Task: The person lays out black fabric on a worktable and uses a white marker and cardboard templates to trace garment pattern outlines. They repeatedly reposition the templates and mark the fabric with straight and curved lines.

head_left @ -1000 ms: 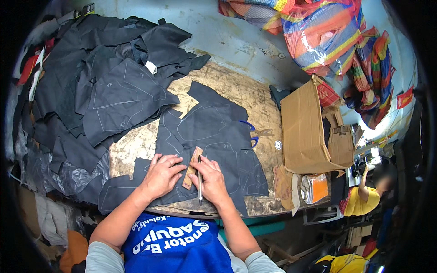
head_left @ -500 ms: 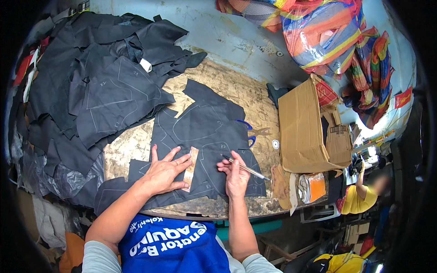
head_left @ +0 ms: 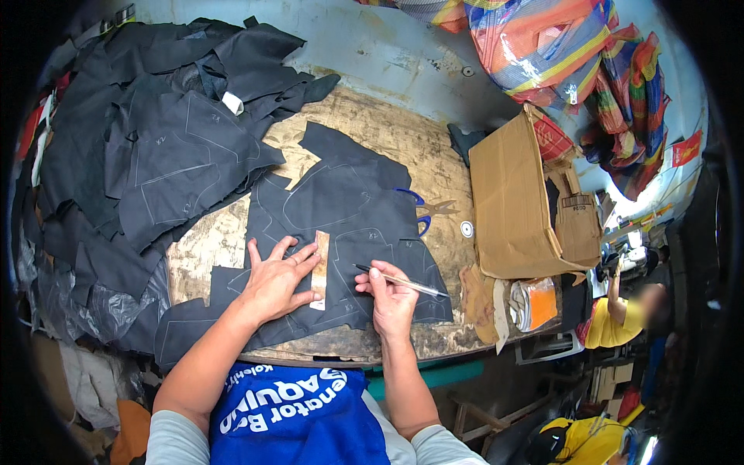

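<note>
A sheet of black leather-like material (head_left: 333,186), marked with pale outlines, lies on the worn table. My left hand (head_left: 273,285) rests on it with its fingers spread. Its fingertips and thumb touch the left edge of a narrow, pale brown strip (head_left: 320,267), which lies flat on the sheet. To the right of the strip, my right hand (head_left: 394,302) grips a pen (head_left: 407,284) between thumb and fingers, its dark end toward the strip. Blue-handled scissors (head_left: 435,208) lie at the sheet's right, their upper part partly over the wood.
Black material (head_left: 101,147) is heaped on the left, with some outlined pieces. An open cardboard box (head_left: 508,205) and a packet (head_left: 535,304) sit at the table's right. Colourful woven bags (head_left: 542,54) hang over the far right. Someone in yellow (head_left: 608,325) is beyond.
My right hand has shifted left with the pen, bringing its dark end closer to the strip. My left hand stays spread beside the strip. The whole view has shifted slightly.
</note>
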